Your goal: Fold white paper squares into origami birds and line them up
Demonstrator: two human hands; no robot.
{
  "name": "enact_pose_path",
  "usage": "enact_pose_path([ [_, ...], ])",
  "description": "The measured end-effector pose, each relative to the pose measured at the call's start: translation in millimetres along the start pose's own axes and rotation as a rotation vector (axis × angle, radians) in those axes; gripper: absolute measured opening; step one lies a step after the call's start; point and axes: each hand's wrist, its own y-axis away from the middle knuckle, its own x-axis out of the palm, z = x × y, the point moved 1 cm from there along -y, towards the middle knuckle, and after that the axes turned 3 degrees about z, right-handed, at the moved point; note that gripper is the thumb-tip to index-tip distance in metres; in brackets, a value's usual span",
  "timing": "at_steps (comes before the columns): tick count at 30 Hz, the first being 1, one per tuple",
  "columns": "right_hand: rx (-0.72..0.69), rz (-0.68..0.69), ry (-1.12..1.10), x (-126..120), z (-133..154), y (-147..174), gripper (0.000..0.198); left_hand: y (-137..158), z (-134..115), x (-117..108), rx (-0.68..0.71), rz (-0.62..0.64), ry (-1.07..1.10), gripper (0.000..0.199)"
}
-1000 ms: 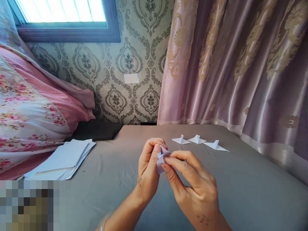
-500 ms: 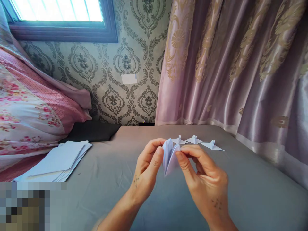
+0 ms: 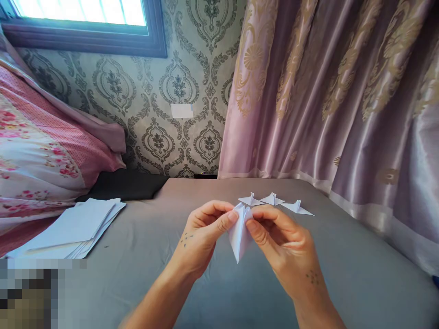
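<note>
A white folded paper [image 3: 239,240] is held up between my two hands, its pointed end down and its layered top edges near each other. My left hand [image 3: 206,233] pinches its left side between thumb and fingers. On the opposite side my right hand [image 3: 283,240] grips it in the same way, thumb in front. The fingertips behind the paper are partly hidden. Beyond my hands, three small folded paper pieces [image 3: 297,207] with flat side points and a raised middle lie on the grey sheet [image 3: 164,292].
To the left lies a stack of white paper sheets [image 3: 72,224], with a black folded item [image 3: 126,185] behind it. Floral pink fabric [image 3: 41,151] hangs at the left. A long mauve curtain [image 3: 291,91] borders the right, and a patterned wall [image 3: 178,146] stands behind.
The folded paper has come slightly lower, and its two upper flaps have drawn together from a wider gap. My left thumb now lies across the paper's left face. The view has shifted slightly.
</note>
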Motion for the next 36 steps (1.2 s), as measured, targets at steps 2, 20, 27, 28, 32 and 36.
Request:
enact_pose_path([
  [2,0.014,0.013,-0.002,-1,0,0,0.006,0,-1,0,0.023,-0.025,-0.028,0.012],
  [20,-0.237,-0.239,0.157,10,0,3,0.005,15,1,10,0.259,0.098,-0.391,0.015],
  [27,-0.266,-0.185,0.133,9,2,3,0.010,12,1,9,0.285,0.082,-0.390,0.007],
  [28,-0.261,-0.170,0.124,8,2,3,0.009,12,1,9,0.293,0.080,-0.390,0.007],
  [32,-0.235,-0.182,0.115,7,2,1,0.007,12,1,10,0.317,0.060,-0.371,0.007],
  [36,-0.203,-0.148,0.047,6,0,1,0.011,10,1,9,0.359,0.019,-0.349,0.006],
])
